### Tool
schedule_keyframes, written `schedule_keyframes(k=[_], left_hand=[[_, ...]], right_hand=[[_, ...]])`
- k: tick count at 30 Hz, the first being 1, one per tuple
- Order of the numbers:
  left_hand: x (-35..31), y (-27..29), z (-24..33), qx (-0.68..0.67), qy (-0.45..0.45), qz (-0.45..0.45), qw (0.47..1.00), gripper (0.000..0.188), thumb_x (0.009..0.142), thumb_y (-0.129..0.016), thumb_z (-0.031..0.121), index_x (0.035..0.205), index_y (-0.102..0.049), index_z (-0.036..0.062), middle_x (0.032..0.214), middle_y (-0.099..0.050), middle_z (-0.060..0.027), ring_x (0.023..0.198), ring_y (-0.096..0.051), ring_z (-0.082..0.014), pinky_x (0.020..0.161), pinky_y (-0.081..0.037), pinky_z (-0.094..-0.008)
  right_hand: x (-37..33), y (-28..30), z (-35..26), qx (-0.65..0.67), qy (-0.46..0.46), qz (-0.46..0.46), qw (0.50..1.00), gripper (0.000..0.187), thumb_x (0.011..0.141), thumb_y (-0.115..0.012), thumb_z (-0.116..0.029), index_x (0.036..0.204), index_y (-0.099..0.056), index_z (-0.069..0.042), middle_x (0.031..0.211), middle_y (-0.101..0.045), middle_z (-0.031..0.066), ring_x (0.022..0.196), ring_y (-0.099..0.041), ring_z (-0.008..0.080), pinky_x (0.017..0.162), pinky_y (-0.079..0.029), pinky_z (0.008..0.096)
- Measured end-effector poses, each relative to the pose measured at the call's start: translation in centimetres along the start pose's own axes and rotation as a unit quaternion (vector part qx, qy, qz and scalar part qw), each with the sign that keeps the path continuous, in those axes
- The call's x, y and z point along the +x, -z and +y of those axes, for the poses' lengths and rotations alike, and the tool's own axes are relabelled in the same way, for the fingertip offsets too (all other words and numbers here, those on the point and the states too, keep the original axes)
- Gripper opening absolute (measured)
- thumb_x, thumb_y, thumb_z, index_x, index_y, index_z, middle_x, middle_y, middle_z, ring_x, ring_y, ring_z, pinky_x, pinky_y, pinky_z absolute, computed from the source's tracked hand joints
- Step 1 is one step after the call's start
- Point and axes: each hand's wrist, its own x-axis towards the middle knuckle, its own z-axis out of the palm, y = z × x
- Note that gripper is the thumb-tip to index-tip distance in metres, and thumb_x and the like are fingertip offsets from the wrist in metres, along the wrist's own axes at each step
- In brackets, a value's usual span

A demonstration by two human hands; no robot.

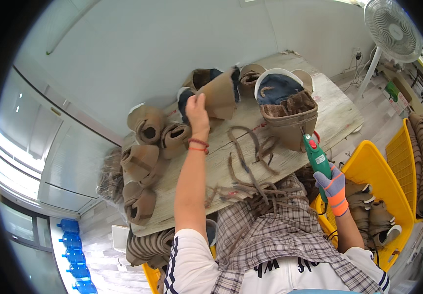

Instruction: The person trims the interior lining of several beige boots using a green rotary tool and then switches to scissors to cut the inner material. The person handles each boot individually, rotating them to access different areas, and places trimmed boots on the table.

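My left hand (196, 113), bare with red bracelets, is closed on the edge of a brown boot upper (219, 97) at the table's far side. Gloved in grey and orange, my right hand (335, 188) wraps round a green electric hand tool (317, 159) with a red button. The tool's thin tip reaches the side of another boot upper (290, 120), which stands on the table with its brown fleece and dark blue lining showing. Whether the tip touches it, I cannot tell. Cut brown fleecy strips (243, 152) lie on the table and across my checked apron (260, 235).
More rolled brown uppers (145, 125) line the left side of the wooden table (336, 110). Yellow crates (385, 171) with brown pieces stand at the right. A white fan (393, 32) is at the far right; blue water bottles (76, 257) stand at the lower left.
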Motion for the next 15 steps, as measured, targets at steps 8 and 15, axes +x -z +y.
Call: schedule_keyframes(k=[8,15], left_hand=[[-3.7,9.1,8.2,-0.331,0.154,0.048,0.93,0.028,0.093,-0.057,0.02,0.109,-0.061,-0.0028,0.117,-0.061,-0.0106,0.106,-0.057,-0.0242,0.096,-0.044,-0.0388],[-0.6,13.7,9.1,-0.422,0.187,0.14,0.876,0.031,0.095,-0.051,0.022,0.117,-0.055,-0.0004,0.123,-0.057,-0.0135,0.113,-0.053,-0.0287,0.102,-0.038,-0.046]], right_hand=[[-0.9,-1.5,-0.7,-0.071,0.09,-0.045,0.992,0.047,0.072,-0.079,-0.018,0.111,-0.061,0.002,0.085,-0.066,0.0025,0.071,-0.057,0.0065,0.066,-0.049,0.0233],[-2.3,-1.4,-1.4,-0.105,0.126,-0.042,0.986,0.048,0.071,-0.078,-0.018,0.111,-0.061,0.001,0.084,-0.068,0.0035,0.072,-0.059,0.0067,0.066,-0.05,0.0236]])
